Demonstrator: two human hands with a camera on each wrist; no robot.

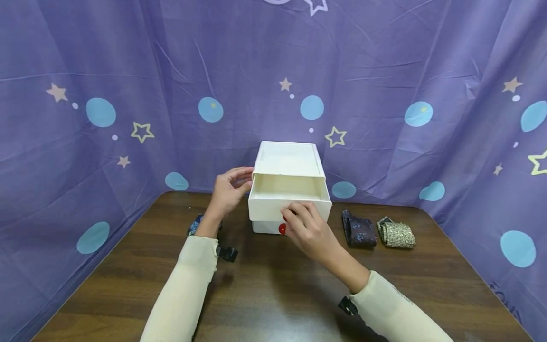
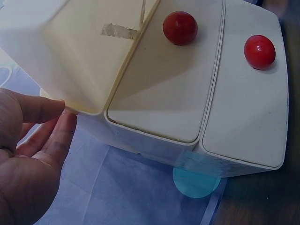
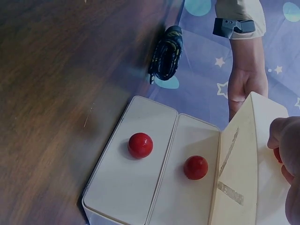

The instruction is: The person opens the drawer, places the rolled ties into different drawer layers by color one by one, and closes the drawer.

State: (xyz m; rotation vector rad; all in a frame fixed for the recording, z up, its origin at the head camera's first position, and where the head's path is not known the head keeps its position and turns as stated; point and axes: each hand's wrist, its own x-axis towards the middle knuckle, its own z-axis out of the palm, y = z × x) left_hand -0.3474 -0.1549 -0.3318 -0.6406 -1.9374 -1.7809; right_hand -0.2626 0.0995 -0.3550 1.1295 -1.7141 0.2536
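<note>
White drawer unit (image 1: pixel 290 159): stands on the wooden table (image 1: pixel 265 285) toward its far side, in front of a purple curtain (image 1: pixel 256 57).
Top drawer (image 1: pixel 267 209): pulled partway out; head view alone looks down into its pale interior.
Right hand (image 1: pixel 309 230): thumb and fingers closed round the red top knob (image 3: pixel 277 155), mostly covered by them.
Left hand (image 1: pixel 231 190): fingers extended, fingertips touching the unit's left side near the front opening; nothing held.
Lower drawers: two, pushed in; both wrist views show the middle knob (image 2: pixel 180 28) and bottom knob (image 2: pixel 259 52), while head view shows only one low knob clearly.
Underside: torn tape strips (image 2: pixel 117 31) beneath the top drawer, wrist views only.
Rolled fabrics, right: dark floral roll (image 1: pixel 361 230) near the unit, gold-patterned roll (image 1: pixel 397 234) just beyond it.
Patterned bundle (image 3: pixel 167 54): left of the unit, half hidden by the left wrist in head view; probably another roll.
Room: wood shows between unit and dark roll, and before the drawer front between both forearms.
</note>
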